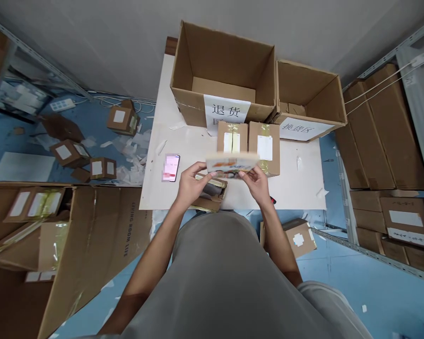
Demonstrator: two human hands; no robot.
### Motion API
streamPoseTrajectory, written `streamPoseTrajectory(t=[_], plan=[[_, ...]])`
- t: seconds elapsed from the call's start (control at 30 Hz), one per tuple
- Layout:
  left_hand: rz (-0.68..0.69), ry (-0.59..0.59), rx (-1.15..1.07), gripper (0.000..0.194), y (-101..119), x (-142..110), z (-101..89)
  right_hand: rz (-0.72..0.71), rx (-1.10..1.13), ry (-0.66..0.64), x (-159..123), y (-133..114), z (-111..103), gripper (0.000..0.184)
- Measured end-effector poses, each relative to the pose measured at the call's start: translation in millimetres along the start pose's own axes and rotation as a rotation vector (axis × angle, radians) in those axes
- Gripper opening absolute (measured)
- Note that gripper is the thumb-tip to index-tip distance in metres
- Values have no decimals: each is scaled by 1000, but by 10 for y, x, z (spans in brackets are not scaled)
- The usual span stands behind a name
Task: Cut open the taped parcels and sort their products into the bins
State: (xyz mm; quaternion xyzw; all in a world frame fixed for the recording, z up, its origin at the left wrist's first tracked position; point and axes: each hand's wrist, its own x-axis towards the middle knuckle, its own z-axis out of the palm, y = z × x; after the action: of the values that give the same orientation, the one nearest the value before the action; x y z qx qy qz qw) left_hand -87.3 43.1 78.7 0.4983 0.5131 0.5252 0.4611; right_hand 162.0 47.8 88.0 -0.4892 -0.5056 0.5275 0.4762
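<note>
Between my two hands, above the front of the table, is a flat printed box [232, 161] with a white face and coloured print, smeared by motion. My left hand [193, 182] grips its left end with thumb and fingers. At the right end, my right hand [255, 182] pinches it the same way. Under it, near the table's front edge, an open cardboard box [210, 192] shows dark material inside. Two taped cartons, one left [232, 136] and one right [265, 147], stand just behind the held box. What lies on its underside is hidden.
A phone [171, 168] lies on the white table [155, 188] at left. At the back stand a large open carton [229, 61] and a smaller one [309, 92], both with paper signs. A tall carton [106, 235] flanks me at left; shelving [385, 136] holds boxes at right.
</note>
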Motion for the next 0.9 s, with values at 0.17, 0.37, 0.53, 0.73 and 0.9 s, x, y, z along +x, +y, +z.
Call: streamPoseTrajectory(t=[0.17, 0.37, 0.53, 0.73, 0.9], plan=[[315, -10, 124, 22, 138, 46, -79, -125, -31, -3, -18, -13, -48, 28], [147, 2, 33, 18, 73, 22, -92, -127, -161, -46, -81, -9, -91, 31], [-49, -13, 60, 40, 41, 19, -117, -60, -199, -19, -107, 60, -125, 63], [-128, -180, 141, 48, 82, 4, -165, 27, -198, -32, -159, 51, -245, 52], [-143, -133, 52, 54, 90, 25, -94, 116, -76, -29, -142, -29, -205, 49]])
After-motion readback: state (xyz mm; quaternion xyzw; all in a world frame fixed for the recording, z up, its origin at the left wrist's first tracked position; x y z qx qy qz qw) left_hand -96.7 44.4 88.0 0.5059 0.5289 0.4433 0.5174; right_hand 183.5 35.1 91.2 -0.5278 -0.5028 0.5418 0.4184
